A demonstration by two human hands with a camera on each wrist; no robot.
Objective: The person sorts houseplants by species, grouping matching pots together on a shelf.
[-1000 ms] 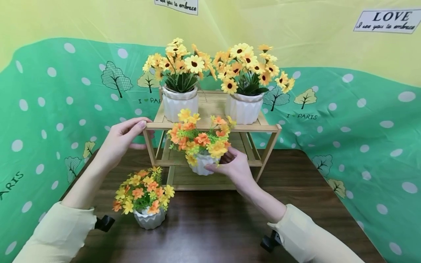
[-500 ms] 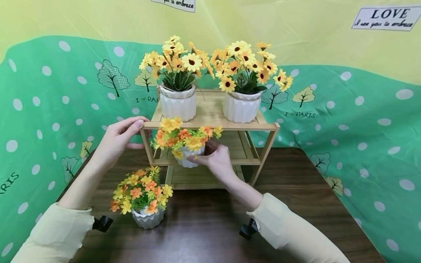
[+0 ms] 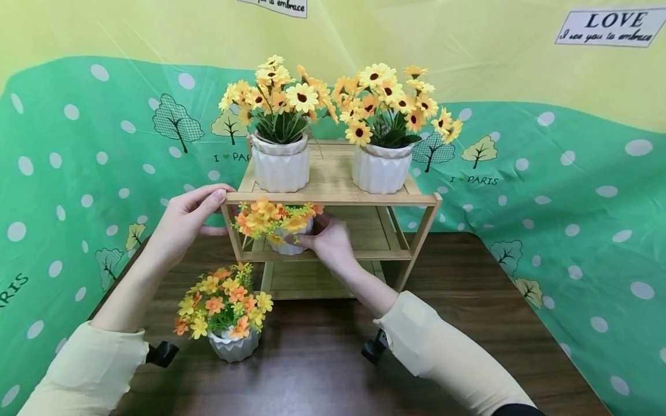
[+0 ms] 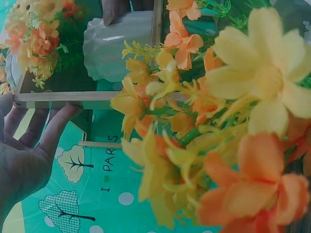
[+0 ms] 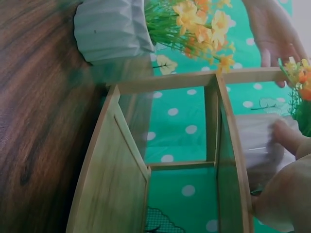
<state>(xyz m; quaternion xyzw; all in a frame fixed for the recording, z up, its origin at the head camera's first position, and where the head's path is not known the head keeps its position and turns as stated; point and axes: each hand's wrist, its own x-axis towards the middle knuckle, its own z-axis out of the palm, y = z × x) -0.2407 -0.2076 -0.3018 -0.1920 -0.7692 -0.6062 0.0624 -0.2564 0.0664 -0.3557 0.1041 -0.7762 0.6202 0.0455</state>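
Note:
My right hand (image 3: 333, 241) grips a small white ribbed flowerpot (image 3: 287, 248) with orange and yellow artificial flowers. The pot is at the left part of the middle tier of a wooden shelf (image 3: 333, 200), its blooms just under the top board. In the right wrist view, thumb and fingers lie round the white pot (image 5: 257, 138). At the shelf's top left front corner, my left hand (image 3: 188, 218) pinches the frame, thumb in front. A second pot of orange and yellow flowers (image 3: 234, 346) stands on the table before the shelf, below my left hand.
Two white pots with yellow daisy-like flowers, one left (image 3: 281, 164) and one right (image 3: 382, 169), stand on the top tier. The bottom tier (image 3: 312, 280) lies close over the dark wood table (image 3: 322, 358). A green and yellow patterned cloth (image 3: 572, 190) hangs behind.
My right hand has carried the flowerpot leftward and inward, from in front of the shelf to the middle tier under the top board. The left hand keeps its hold on the corner.

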